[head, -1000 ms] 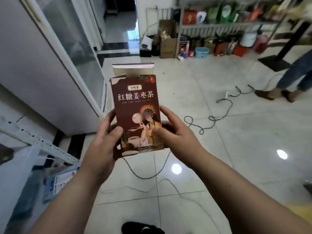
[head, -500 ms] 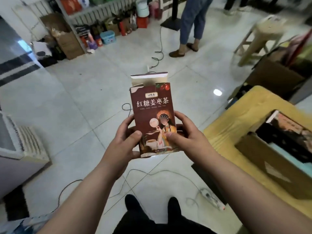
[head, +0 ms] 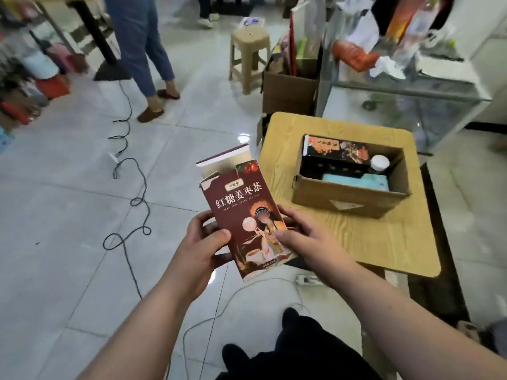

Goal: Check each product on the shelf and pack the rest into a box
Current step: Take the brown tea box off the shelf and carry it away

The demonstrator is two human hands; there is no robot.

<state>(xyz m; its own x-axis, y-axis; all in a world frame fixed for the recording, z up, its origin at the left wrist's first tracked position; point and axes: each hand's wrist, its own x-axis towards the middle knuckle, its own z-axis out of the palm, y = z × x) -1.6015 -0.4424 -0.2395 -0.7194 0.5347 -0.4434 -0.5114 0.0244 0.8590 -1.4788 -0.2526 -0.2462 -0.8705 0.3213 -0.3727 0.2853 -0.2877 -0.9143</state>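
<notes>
A dark red tea box (head: 241, 204) with white Chinese lettering and an open top flap is upright in front of me, tilted a little left. My left hand (head: 201, 250) grips its lower left edge, thumb on the front. My right hand (head: 304, 237) grips its lower right edge the same way. To the right, an open cardboard box (head: 348, 194) stands on a small wooden table (head: 365, 242). Inside it lie a black product box (head: 337, 149), a light blue pack (head: 356, 181) and a white-capped bottle (head: 380, 163).
Black cables (head: 131, 204) and a power strip (head: 308, 279) lie on the tiled floor. A person in jeans (head: 142, 50) stands at the back beside a plastic stool (head: 249, 50). A glass counter (head: 406, 86) with bags and a second carton (head: 288, 91) stand behind the table.
My view has swung right, away from the shelf and glass door, and now takes in the table and cardboard box. Both hands keep their grip on the tea box.
</notes>
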